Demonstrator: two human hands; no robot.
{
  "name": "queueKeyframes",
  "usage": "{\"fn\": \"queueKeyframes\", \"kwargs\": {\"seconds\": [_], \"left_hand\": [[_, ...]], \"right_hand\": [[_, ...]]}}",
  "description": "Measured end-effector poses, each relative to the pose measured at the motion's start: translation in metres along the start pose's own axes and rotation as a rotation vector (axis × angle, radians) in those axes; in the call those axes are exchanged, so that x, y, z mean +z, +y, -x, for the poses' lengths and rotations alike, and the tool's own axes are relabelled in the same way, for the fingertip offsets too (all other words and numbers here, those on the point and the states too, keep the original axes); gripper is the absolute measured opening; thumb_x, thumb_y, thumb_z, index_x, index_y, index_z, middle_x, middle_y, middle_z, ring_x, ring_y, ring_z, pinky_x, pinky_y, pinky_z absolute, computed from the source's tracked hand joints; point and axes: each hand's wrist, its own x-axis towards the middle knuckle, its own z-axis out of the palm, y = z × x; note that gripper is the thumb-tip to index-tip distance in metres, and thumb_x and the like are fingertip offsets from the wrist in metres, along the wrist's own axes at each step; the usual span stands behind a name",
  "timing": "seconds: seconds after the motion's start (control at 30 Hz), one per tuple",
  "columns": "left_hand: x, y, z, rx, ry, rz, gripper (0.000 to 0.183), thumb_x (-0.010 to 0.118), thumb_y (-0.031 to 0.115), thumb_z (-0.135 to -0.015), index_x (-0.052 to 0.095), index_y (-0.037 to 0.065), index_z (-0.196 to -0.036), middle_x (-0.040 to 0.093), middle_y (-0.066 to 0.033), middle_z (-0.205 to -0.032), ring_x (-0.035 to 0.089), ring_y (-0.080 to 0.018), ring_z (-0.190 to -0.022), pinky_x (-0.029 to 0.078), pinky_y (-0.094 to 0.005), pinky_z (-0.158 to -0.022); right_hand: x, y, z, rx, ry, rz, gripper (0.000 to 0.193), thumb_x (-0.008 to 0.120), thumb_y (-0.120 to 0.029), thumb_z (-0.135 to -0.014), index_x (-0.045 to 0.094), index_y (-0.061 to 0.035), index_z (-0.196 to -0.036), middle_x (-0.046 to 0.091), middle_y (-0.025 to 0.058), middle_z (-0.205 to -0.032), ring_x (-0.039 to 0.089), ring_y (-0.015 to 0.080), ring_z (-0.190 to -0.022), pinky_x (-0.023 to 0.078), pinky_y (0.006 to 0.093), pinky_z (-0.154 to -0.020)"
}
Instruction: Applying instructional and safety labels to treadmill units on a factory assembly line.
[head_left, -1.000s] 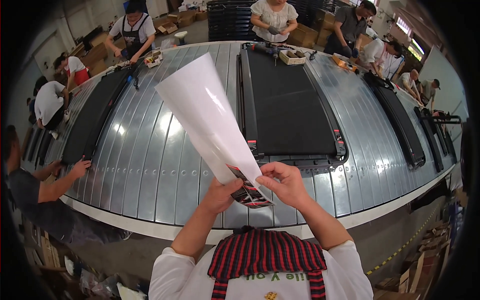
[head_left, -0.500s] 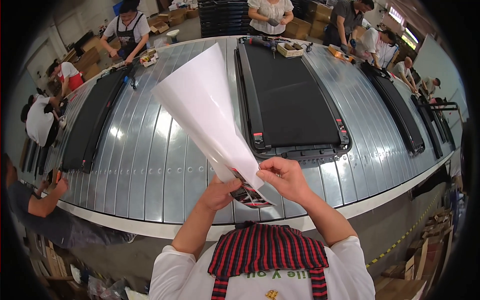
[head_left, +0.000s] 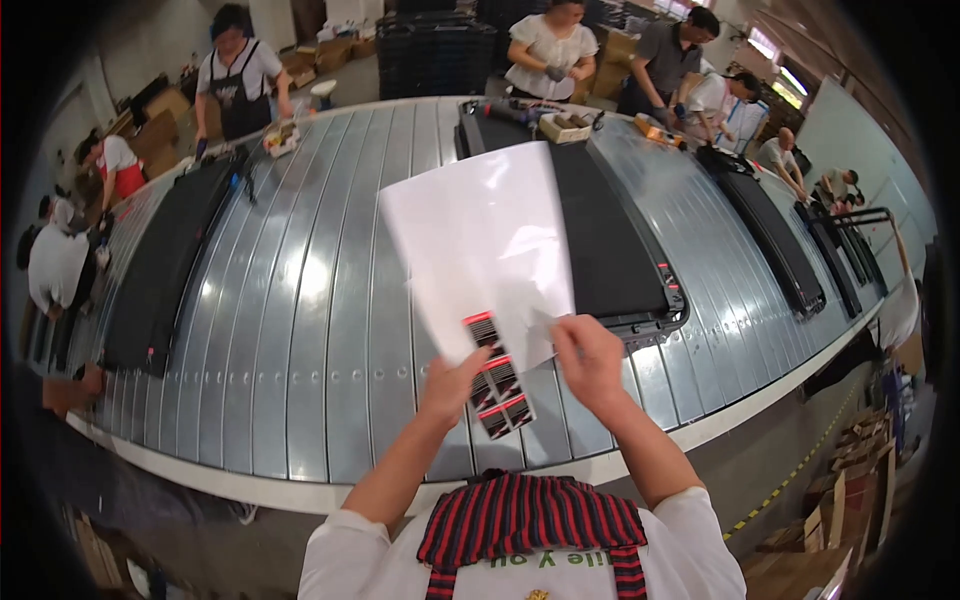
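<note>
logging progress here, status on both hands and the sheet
Left hand holding white sheet and sticker strip. Right hand at sheet's right edge, grip blurred. Sheet hides part of black panel.

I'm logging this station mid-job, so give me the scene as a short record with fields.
Left hand: grips the white sheet, thumb by its strip of black-and-red labels
Right hand: fingers bent at the sheet's lower right; blur hides what they grip
Sheet position: raised above the slatted metal table
Behind sheet: black flat-decked frame, partly hidden
Frame's far end: power drill, pale tray
Co-workers: several around the table
</note>
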Motion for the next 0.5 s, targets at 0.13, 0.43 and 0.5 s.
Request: {"fn": "queueKeyframes", "kwargs": {"seconds": [0.13,0.43,0.5], "left_hand": [[0.011,-0.001,-0.016,-0.058,-0.076,0.003,0.02,0.06,0.012,-0.077,0.06,-0.003,-0.091,0.061,-0.0041,-0.081,0.056,-0.0099,-0.073,0.045,-0.026,-0.065],[0.006,0.013,-0.004,0.084,-0.266,-0.482,0.017,0.06,0.009,-0.075,0.061,-0.001,-0.089,0.061,-0.0032,-0.076,0.052,-0.0083,-0.067,0.045,-0.0268,-0.061],[0.008,0.01,-0.005,0.114,-0.276,-0.427,0.018,0.06,0.011,-0.074,0.06,-0.001,-0.089,0.061,-0.0044,-0.075,0.052,-0.009,-0.067,0.045,-0.0273,-0.061]], "right_hand": [[0.024,-0.042,0.007,-0.149,-0.32,0.0,0.014,0.063,-0.005,-0.07,0.058,-0.004,-0.083,0.058,0.0095,-0.075,0.058,0.0269,-0.072,0.048,0.0338,-0.06],[0.023,-0.009,-0.01,-0.118,-0.417,-0.103,0.009,0.058,-0.006,-0.074,0.059,-0.004,-0.083,0.055,0.0088,-0.075,0.055,0.0256,-0.07,0.044,0.0338,-0.06],[0.024,-0.006,-0.011,-0.117,-0.438,-0.102,0.01,0.058,-0.006,-0.074,0.059,-0.0041,-0.083,0.054,0.0088,-0.075,0.054,0.0257,-0.071,0.044,0.0341,-0.06]]}}
